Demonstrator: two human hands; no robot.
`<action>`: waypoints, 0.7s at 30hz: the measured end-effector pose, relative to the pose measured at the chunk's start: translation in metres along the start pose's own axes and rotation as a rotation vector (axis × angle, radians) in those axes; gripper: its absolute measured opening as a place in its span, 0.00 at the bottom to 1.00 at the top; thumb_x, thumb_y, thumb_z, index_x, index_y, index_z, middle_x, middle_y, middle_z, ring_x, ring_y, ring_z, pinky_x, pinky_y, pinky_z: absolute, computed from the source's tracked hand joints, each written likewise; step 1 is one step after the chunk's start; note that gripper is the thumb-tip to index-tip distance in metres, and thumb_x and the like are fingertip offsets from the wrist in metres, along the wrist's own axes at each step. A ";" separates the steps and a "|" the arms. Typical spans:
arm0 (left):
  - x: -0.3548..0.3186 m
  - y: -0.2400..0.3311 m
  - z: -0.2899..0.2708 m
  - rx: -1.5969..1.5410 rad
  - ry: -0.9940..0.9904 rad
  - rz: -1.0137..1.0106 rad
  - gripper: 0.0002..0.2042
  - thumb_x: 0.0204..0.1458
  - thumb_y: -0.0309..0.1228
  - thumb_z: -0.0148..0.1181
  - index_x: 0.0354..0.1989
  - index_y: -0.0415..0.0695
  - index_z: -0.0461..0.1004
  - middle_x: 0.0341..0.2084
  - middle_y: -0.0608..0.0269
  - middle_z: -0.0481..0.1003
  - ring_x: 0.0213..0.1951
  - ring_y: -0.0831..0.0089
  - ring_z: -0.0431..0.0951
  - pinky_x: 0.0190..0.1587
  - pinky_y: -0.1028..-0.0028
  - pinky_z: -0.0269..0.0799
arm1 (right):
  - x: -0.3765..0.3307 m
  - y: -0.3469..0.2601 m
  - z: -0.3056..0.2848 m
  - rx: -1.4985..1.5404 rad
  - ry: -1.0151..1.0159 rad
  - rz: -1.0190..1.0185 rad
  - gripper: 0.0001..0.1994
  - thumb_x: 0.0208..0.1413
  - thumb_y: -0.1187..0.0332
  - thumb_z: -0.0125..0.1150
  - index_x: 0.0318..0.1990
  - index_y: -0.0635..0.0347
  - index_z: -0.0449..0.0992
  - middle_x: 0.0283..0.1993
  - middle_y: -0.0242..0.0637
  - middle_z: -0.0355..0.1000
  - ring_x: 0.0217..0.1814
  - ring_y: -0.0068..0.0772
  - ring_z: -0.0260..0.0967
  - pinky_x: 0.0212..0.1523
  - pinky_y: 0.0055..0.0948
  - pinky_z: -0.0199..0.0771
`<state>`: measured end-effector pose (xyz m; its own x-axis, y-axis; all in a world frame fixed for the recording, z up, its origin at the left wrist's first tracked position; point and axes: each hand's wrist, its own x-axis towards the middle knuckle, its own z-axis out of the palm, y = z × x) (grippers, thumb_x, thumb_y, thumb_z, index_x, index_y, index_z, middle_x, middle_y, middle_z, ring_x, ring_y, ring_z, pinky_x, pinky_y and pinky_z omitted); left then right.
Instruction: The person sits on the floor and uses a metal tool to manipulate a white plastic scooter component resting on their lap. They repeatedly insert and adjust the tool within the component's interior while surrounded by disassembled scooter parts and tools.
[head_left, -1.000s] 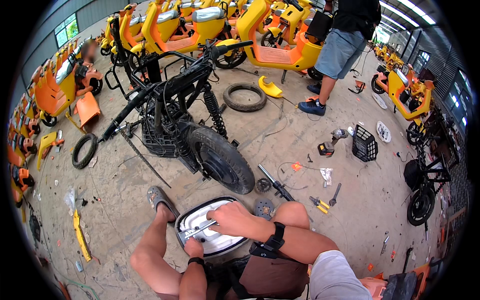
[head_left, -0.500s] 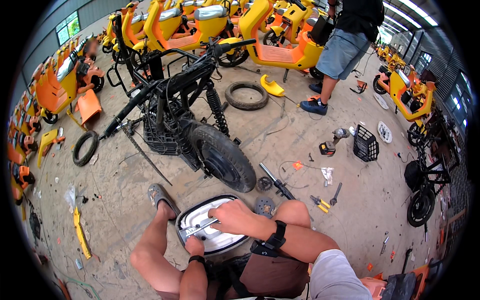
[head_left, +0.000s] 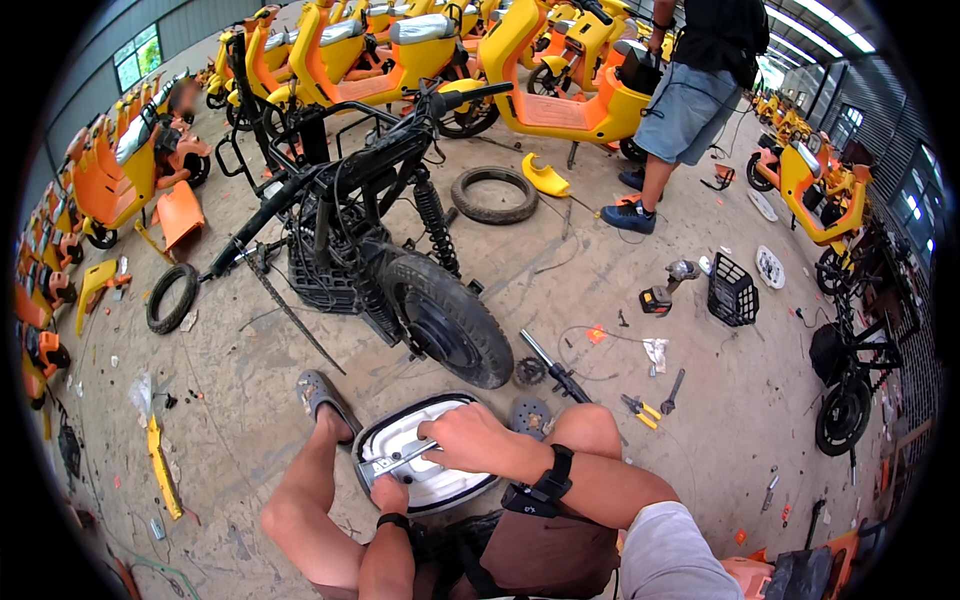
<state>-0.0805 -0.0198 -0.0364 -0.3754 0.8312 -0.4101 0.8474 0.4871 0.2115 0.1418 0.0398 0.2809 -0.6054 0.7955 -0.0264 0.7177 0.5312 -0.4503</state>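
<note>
An upturned scooter seat (head_left: 440, 489), white inside with a dark rim, lies on the floor between my feet. Across its left part runs a silver metal piece (head_left: 397, 462), flat and wide at the left end and narrower at the right. My right hand (head_left: 468, 436) is closed on the narrow end, with the back of the hand upward. At the wide end, the fingers of my left hand (head_left: 390, 494) are bent against the metal. What lies under my right palm is hidden.
A stripped black scooter frame (head_left: 350, 210) with its wheel (head_left: 445, 315) stands just ahead. Yellow-handled pliers (head_left: 640, 411), a wrench (head_left: 673, 391), a power drill (head_left: 668, 285) and a black basket (head_left: 733, 289) lie to the right. Another person (head_left: 690, 95) stands beyond, beside yellow scooters (head_left: 560, 110).
The silver metal piece has tilted slightly in my hands, and its wide end catches the light differently. Both hands stay on it. The standing person's arm and feet have shifted a little.
</note>
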 end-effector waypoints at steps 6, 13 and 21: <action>-0.003 -0.001 0.000 0.032 0.052 0.083 0.10 0.50 0.30 0.57 0.33 0.37 0.79 0.34 0.46 0.80 0.38 0.49 0.81 0.43 0.56 0.78 | 0.000 0.000 0.001 0.001 0.013 -0.013 0.15 0.49 0.58 0.67 0.41 0.57 0.80 0.27 0.46 0.77 0.32 0.48 0.76 0.34 0.43 0.74; -0.003 0.000 -0.001 -0.011 0.028 0.041 0.12 0.47 0.32 0.62 0.35 0.37 0.78 0.35 0.44 0.79 0.40 0.47 0.80 0.45 0.55 0.77 | -0.001 0.000 0.002 -0.002 0.010 -0.015 0.15 0.49 0.59 0.67 0.41 0.58 0.80 0.27 0.47 0.77 0.32 0.49 0.76 0.34 0.43 0.74; -0.012 0.003 -0.005 0.036 0.068 0.071 0.08 0.51 0.30 0.55 0.33 0.38 0.77 0.34 0.45 0.79 0.39 0.48 0.81 0.43 0.54 0.77 | 0.000 0.000 0.002 0.002 0.002 -0.024 0.15 0.49 0.59 0.66 0.41 0.58 0.80 0.27 0.47 0.77 0.33 0.49 0.76 0.35 0.43 0.74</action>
<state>-0.0753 -0.0269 -0.0267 -0.3374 0.8803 -0.3336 0.8852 0.4173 0.2058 0.1410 0.0390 0.2796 -0.6217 0.7831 -0.0143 0.7024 0.5493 -0.4526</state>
